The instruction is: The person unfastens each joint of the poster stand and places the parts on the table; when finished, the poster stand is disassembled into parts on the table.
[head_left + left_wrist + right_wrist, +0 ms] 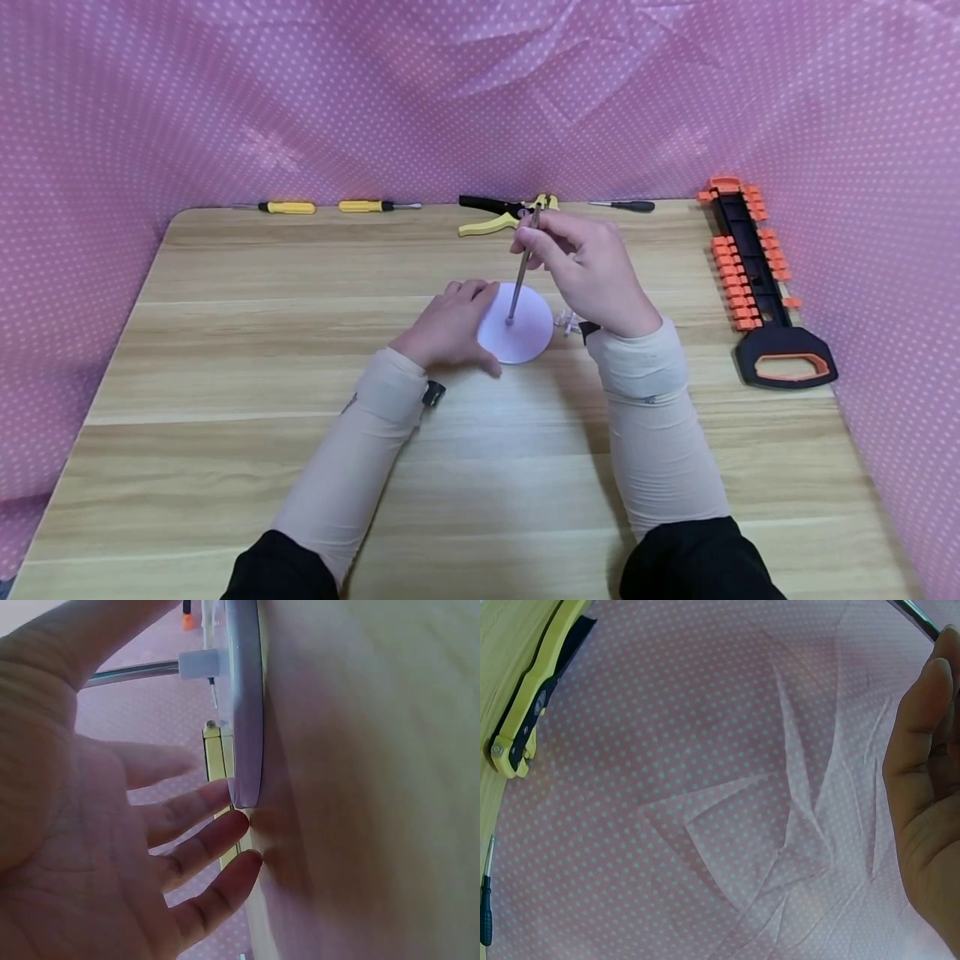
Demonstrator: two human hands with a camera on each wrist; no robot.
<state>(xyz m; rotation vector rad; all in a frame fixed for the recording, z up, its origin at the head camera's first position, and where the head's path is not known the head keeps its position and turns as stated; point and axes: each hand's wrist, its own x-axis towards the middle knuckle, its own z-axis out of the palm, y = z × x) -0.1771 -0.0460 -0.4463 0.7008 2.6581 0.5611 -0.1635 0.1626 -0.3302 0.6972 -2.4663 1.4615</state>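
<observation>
We saw the right hand (592, 271) pinching the top of a thin metal rod (522, 271), which stood on a white round base (517, 333) just below those fingers. The left hand (450, 325) lay relaxed, its straight fingertips (244, 821) touching the base's rim on the wooden table (480, 467).

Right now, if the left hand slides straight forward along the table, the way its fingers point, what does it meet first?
The left hand already has its fingertips at the edge of the white round base; that comes first. Beyond stands the metal rod, pinched by the right hand.
</observation>
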